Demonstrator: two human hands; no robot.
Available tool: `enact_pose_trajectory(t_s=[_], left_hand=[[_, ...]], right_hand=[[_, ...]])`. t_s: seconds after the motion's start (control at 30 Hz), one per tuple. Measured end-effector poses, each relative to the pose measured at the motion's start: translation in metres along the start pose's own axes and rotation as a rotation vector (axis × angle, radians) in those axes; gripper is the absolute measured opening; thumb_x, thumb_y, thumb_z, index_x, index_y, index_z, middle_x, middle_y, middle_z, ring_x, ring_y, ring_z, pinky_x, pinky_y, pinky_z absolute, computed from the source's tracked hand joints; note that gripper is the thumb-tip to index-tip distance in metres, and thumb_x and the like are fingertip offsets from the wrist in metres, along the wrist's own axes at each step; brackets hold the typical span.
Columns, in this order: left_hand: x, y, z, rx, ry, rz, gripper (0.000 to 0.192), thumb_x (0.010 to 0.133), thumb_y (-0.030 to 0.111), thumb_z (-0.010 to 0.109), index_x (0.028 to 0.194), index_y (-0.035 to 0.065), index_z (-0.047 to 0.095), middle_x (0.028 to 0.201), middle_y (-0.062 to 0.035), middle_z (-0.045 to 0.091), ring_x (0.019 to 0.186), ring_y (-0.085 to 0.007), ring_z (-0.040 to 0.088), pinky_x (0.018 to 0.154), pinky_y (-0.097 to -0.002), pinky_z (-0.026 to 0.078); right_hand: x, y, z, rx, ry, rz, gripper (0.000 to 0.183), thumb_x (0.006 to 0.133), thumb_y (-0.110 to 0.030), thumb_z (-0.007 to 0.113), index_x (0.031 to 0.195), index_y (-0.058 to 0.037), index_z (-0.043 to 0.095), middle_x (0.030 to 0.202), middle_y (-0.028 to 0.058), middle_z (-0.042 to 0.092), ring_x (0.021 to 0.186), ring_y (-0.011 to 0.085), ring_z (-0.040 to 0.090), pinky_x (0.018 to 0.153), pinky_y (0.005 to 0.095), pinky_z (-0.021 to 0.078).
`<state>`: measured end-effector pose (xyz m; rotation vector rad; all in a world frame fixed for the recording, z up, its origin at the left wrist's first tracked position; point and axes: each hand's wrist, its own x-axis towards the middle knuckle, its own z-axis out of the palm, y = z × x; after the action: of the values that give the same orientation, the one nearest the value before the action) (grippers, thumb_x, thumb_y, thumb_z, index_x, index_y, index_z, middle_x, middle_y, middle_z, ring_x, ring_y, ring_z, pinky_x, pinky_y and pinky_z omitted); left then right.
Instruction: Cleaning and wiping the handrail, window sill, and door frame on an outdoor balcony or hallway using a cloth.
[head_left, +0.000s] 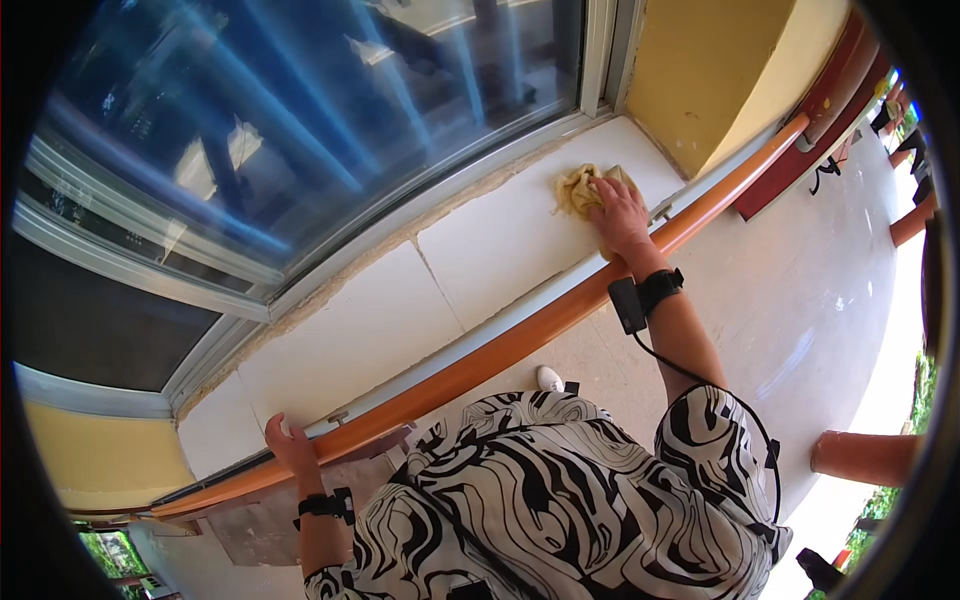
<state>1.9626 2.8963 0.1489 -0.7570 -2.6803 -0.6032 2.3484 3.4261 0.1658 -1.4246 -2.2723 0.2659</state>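
Observation:
My right hand (621, 214) presses a crumpled yellow cloth (581, 192) onto the white tiled window sill (502, 225), near the sill's right end. The forearm crosses over an orange handrail (525, 330) that runs along the sill's outer edge. At the sill's left end is my left hand (291, 444), its fingers curled at the outer edge beside the handrail; nothing shows in it, and whether it touches the sill I cannot tell. Each wrist wears a black strap with a small device, and a cable runs up from the right one.
A sliding glass window (337, 112) in a metal frame stands behind the sill, with a dark screen panel (112, 322) at left. Yellow walls (697, 75) flank it. Below the rail are a grey floor (795, 285) and a white shoe (550, 378). Red columns (862, 457) stand at right.

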Motion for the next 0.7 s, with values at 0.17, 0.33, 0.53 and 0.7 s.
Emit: enact_pose_trajectory(t_s=[0.17, 0.33, 0.53, 0.7], left_hand=[[-0.004, 0.114, 0.040, -0.228, -0.036, 0.065, 0.031, 0.074, 0.004, 0.054, 0.106, 0.0003, 0.054, 0.112, -0.0169, 0.055, 0.107, -0.0344, 0.048, 0.095, -0.0420, 0.036], [-0.005, 0.113, 0.032, -0.042, -0.090, 0.058, 0.030, 0.073, 0.004, 0.054, 0.102, -0.0005, 0.055, 0.113, -0.0178, 0.055, 0.107, -0.0354, 0.048, 0.095, -0.0434, 0.036], [-0.005, 0.121, 0.034, -0.009, -0.088, -0.006, 0.028, 0.072, 0.003, 0.053, 0.101, -0.0010, 0.055, 0.112, -0.0179, 0.055, 0.105, -0.0354, 0.048, 0.094, -0.0438, 0.036], [-0.006, 0.121, 0.035, -0.043, -0.089, -0.002, 0.027, 0.074, 0.003, 0.052, 0.101, 0.0002, 0.055, 0.113, -0.0182, 0.055, 0.106, -0.0355, 0.048, 0.094, -0.0441, 0.036]], right_hand=[[0.038, 0.013, 0.004, -0.045, 0.063, 0.154, 0.047, 0.078, -0.023, 0.057, 0.125, -0.0233, 0.052, 0.128, 0.0030, 0.049, 0.120, 0.0310, 0.041, 0.097, 0.0503, 0.0340], [0.007, -0.053, 0.022, 0.043, -0.124, -0.303, 0.049, 0.077, -0.025, 0.060, 0.126, -0.0226, 0.050, 0.131, 0.0040, 0.045, 0.120, 0.0293, 0.040, 0.097, 0.0496, 0.0339], [0.071, 0.037, 0.010, -0.086, 0.097, -0.191, 0.046, 0.078, -0.027, 0.061, 0.123, -0.0224, 0.052, 0.128, 0.0045, 0.049, 0.119, 0.0276, 0.043, 0.095, 0.0468, 0.0359], [0.098, 0.083, -0.017, -0.282, 0.024, 0.029, 0.049, 0.082, -0.032, 0.056, 0.129, -0.0214, 0.046, 0.128, 0.0065, 0.048, 0.117, 0.0306, 0.044, 0.097, 0.0496, 0.0356]])
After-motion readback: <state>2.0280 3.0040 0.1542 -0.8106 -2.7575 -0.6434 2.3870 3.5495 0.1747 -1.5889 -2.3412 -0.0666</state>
